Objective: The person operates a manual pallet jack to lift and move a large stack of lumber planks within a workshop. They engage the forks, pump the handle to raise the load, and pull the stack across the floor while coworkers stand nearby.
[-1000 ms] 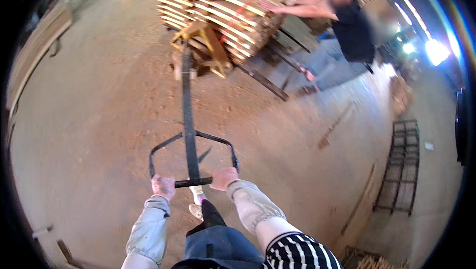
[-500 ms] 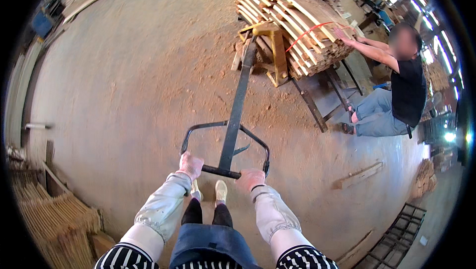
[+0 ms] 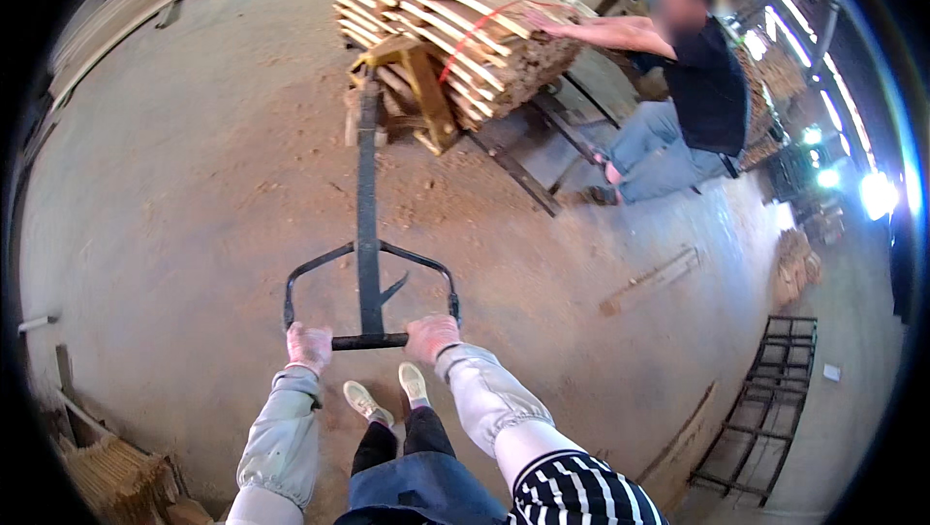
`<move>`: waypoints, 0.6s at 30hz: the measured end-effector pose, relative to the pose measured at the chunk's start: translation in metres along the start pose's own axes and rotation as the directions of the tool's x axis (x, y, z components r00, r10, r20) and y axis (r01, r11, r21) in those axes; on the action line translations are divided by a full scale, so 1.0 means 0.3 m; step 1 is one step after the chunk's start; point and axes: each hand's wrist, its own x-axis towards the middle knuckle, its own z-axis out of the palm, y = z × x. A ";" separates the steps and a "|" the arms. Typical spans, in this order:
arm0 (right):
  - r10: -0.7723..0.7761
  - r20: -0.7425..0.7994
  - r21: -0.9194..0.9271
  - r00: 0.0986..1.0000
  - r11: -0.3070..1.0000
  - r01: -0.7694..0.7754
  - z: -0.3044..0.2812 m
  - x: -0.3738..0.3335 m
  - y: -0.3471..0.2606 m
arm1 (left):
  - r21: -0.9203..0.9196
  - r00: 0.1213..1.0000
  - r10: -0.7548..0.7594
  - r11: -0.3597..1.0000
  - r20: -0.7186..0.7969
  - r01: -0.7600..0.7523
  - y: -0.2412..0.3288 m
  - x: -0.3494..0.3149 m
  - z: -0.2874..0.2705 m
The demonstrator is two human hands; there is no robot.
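Note:
My left hand (image 3: 309,346) is wrapped round the left end of the black crossbar (image 3: 372,342) of a pallet jack handle. At the bar's right end, my right hand (image 3: 431,335) grips it too. From the bar a long dark shaft (image 3: 368,186) runs forward to the jack's yellow body (image 3: 423,89). Beyond stands a tall stack of wooden slats (image 3: 475,26), with a red strap (image 3: 481,23) across it. A person in a black top (image 3: 707,89) leans on the stack's right side with both arms stretched out. The jack's forks are hidden.
Dark metal legs (image 3: 518,176) reach out below the stack. A wooden strip (image 3: 649,281) lies on the floor to the right, near a black metal rack (image 3: 756,409). Long planks (image 3: 136,7) lie far left, bundled slats (image 3: 116,477) near left. Sawdust covers the floor ahead.
My view has shifted, so the stack, the jack and the person appear further left. The handle's shaft looks more upright in the picture. My feet have shifted; both hands keep their grip.

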 end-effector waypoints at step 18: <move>-0.070 0.005 -0.076 0.998 0.995 0.070 0.064 -0.172 0.225 | 0.043 0.986 -0.101 0.994 0.134 0.096 0.354 -0.116 -0.156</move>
